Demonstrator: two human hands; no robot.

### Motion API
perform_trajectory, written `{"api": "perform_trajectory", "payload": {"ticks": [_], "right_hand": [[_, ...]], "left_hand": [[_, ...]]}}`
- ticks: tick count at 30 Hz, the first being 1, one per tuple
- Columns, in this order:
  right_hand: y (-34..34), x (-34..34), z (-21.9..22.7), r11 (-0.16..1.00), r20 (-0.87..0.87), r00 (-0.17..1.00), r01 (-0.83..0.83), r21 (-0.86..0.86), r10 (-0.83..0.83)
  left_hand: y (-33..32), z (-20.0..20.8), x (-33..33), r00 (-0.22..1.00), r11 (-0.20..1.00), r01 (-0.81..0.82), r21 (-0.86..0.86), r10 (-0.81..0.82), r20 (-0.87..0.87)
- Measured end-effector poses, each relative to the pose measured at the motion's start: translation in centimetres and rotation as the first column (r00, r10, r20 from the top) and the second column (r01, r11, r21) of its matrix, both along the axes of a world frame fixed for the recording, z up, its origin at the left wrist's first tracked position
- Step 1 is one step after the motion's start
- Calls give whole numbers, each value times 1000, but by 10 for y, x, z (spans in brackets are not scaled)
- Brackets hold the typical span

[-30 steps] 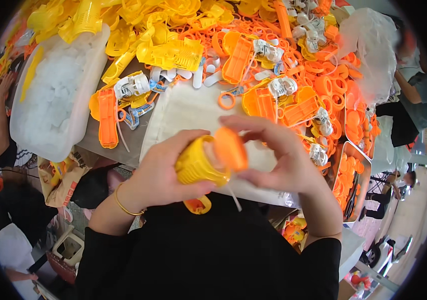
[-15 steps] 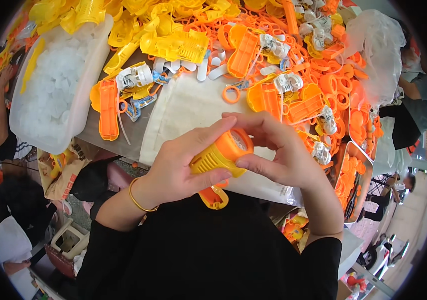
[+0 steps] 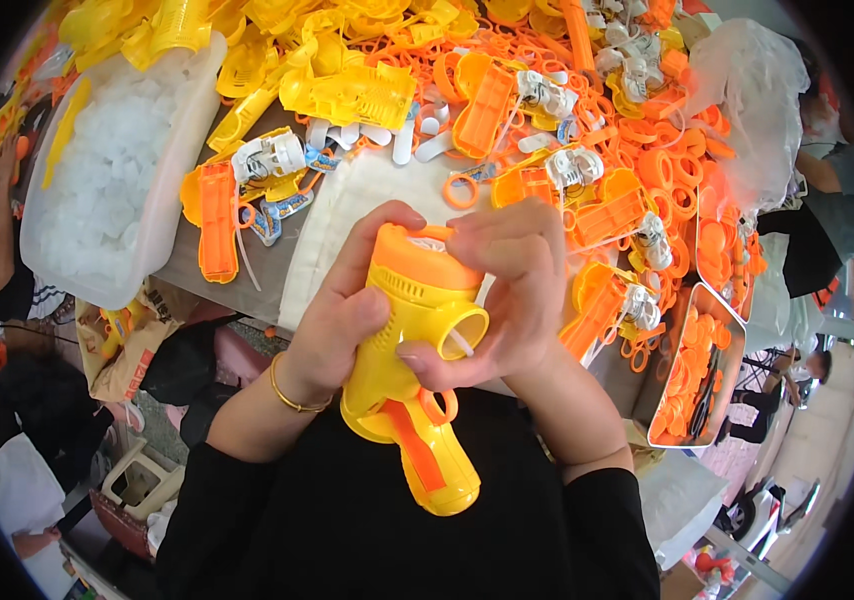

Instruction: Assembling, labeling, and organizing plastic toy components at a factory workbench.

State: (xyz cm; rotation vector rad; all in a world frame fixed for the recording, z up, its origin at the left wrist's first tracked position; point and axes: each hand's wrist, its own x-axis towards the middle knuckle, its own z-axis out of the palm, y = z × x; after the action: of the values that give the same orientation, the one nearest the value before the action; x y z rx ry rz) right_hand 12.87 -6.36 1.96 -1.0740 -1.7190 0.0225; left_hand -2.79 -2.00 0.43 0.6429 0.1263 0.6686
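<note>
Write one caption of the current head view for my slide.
Left hand and right hand hold a yellow toy with an orange rim before a table heaped with orange and yellow parts.

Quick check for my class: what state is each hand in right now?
Left hand: closed, holding the yellow toy.
Right hand: curled, holding the same toy near its orange rim.

Heaped orange parts (image 3: 607,217) flank the open white cloth (image 3: 322,235).
</note>
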Motion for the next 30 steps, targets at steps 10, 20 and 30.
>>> {"api": "perform_trajectory", "payload": {"ticks": [10, 20, 30], "right_hand": [[-9, 6, 27, 842, -294, 955, -127, -524, -40], [-22, 24, -11, 805, -207, 910, -415, -424, 360], [16, 23, -29, 622, 480, 870, 439, -648, -115]], "left_hand": [[7, 16, -14, 841, 710, 155, 687, 271, -469], [0, 13, -31, 753, 674, 409, 615, 132, -645], [10, -1, -28, 786, 805, -120, 580, 434, -439]]}}
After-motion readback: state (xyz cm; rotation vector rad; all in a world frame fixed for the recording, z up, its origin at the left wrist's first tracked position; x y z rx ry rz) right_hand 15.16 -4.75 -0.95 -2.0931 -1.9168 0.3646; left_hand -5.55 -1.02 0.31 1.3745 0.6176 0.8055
